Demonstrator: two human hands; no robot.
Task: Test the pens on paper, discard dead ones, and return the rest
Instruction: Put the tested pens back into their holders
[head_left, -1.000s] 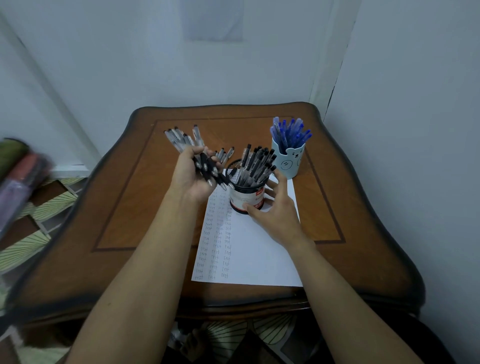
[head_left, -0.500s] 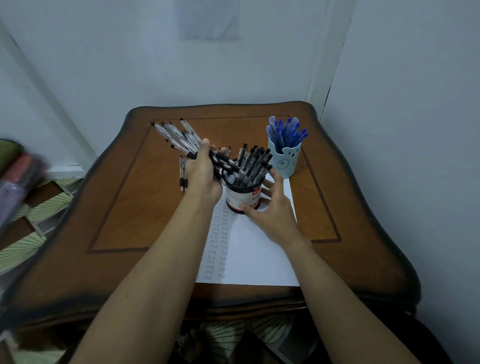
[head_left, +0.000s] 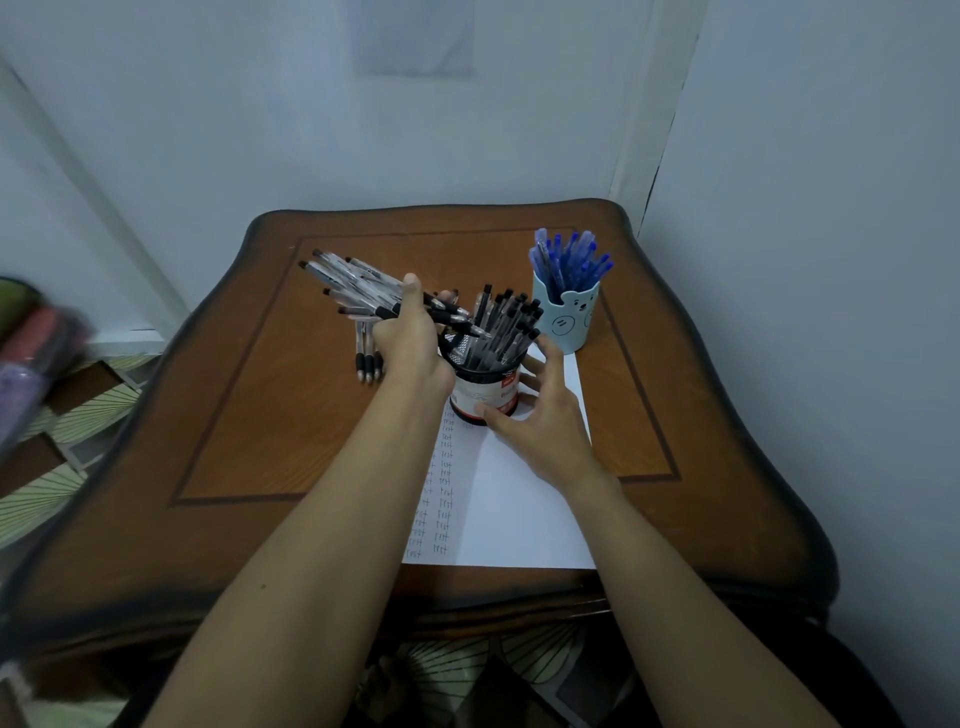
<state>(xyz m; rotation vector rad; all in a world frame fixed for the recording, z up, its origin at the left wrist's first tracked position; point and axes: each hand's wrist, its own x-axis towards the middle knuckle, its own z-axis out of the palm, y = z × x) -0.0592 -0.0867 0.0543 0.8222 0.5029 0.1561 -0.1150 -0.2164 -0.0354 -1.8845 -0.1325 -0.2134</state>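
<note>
Left hand (head_left: 410, 345) grips a bundle of black pens (head_left: 358, 283), long axis running from 10 o'clock down to 4 o'clock, tips just over the mesh pen cup (head_left: 485, 395). Right hand (head_left: 540, 421) holds that cup from its 3 o'clock side, on the test paper (head_left: 519, 509).

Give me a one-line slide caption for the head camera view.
Left hand holds a bundle of black pens over the pen cup that the right hand steadies on paper.
</note>
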